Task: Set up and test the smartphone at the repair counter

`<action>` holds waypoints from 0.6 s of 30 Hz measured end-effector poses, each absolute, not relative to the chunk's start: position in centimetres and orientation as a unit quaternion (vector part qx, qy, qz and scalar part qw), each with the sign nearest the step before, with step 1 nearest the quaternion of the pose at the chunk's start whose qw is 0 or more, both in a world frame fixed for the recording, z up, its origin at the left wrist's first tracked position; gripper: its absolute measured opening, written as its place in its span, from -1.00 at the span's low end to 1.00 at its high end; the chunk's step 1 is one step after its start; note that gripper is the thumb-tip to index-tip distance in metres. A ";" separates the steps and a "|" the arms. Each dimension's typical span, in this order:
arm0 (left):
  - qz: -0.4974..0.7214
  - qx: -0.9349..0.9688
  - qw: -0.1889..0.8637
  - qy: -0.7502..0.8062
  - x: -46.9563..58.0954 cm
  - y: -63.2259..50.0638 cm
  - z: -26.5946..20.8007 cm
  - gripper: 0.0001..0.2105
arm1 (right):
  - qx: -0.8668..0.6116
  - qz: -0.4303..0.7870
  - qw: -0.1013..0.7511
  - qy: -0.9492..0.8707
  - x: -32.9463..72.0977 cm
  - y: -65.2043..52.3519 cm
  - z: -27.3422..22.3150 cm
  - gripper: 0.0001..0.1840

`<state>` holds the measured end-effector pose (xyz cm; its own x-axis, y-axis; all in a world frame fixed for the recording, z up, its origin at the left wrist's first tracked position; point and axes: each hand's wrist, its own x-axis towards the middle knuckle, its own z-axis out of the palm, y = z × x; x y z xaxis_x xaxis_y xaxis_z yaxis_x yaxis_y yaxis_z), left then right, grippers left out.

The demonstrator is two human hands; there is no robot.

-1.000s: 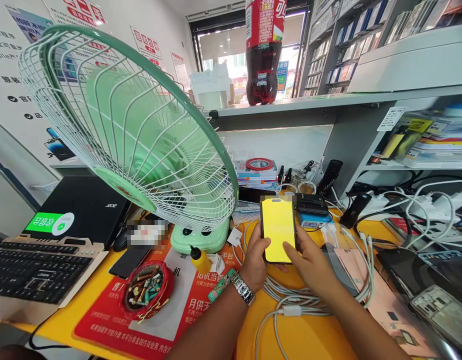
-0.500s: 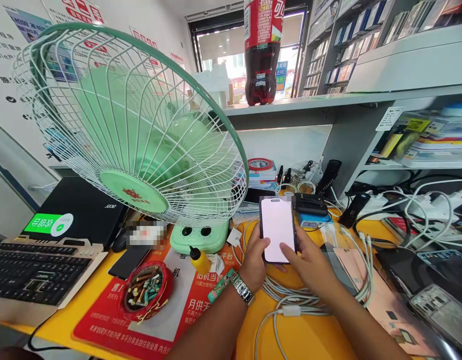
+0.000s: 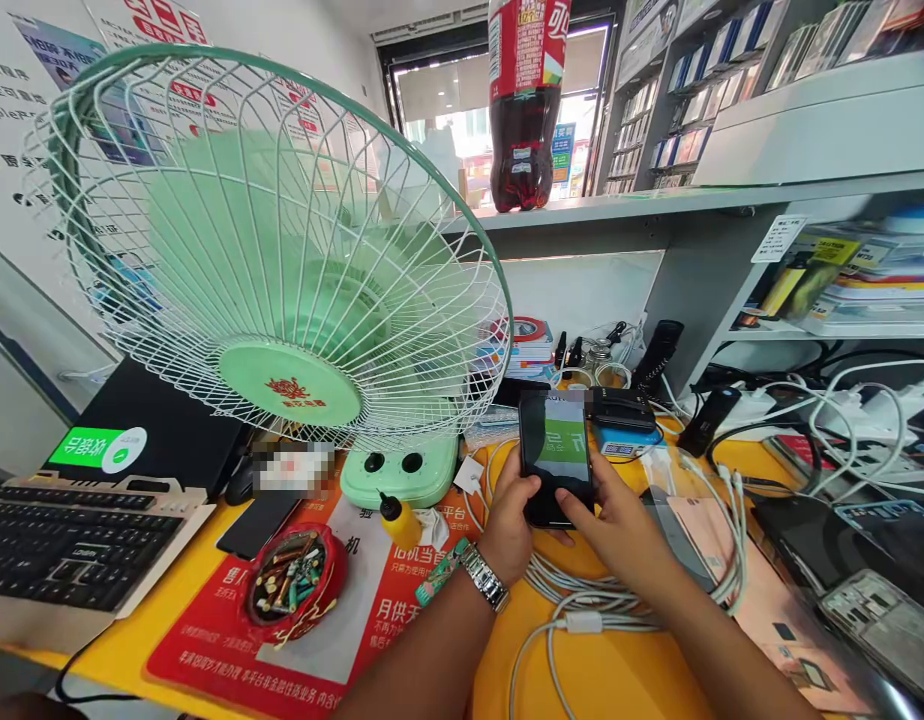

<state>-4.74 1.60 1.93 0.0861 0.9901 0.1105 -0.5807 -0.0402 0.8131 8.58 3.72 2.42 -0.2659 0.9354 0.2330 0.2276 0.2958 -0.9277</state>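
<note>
Upright between my hands is a smartphone (image 3: pixel 556 450), its screen dark with a grey and green picture on the upper part. My left hand (image 3: pixel 509 515), with a metal watch (image 3: pixel 484 577) at the wrist, is closed round the phone's left side, thumb on the lower left edge. My right hand (image 3: pixel 616 505) grips the right side, its thumb over the lower part of the screen. Below the hands, a bundle of white cables (image 3: pixel 582 600) lies coiled on the yellow table (image 3: pixel 604 675).
A green fan (image 3: pixel 304 290) fills the left, above a keyboard (image 3: pixel 79 550) and laptop. On a red mat stand an ashtray (image 3: pixel 293 580) full of butts and a yellow bottle (image 3: pixel 399 522). A cola bottle (image 3: pixel 523 120) is on the shelf. Cables and opened devices crowd the right.
The phone's screen has gone from blank white to dark with a grey and green picture. The fan head has swung slightly to the right. Both hands stay in place.
</note>
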 end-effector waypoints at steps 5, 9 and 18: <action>0.621 0.371 0.632 0.279 -4.8 1.7 1.9 -0.50 | -0.429 0.427 0.421 -0.676 8.4 3.5 2.7 -0.46; 0.628 0.372 0.629 0.266 -4.8 1.8 1.7 -0.52 | -0.415 0.428 0.433 -0.676 8.8 3.8 2.0 -0.52; 0.637 0.369 0.620 0.270 -4.7 1.8 1.7 -0.54 | -0.432 0.432 0.418 -0.672 8.0 3.2 3.4 -0.53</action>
<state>-4.70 1.76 1.73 0.0426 0.9898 0.1356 -0.5912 -0.0844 0.8021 8.04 3.19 3.42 -0.2779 0.9418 0.1891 0.2189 0.2538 -0.9422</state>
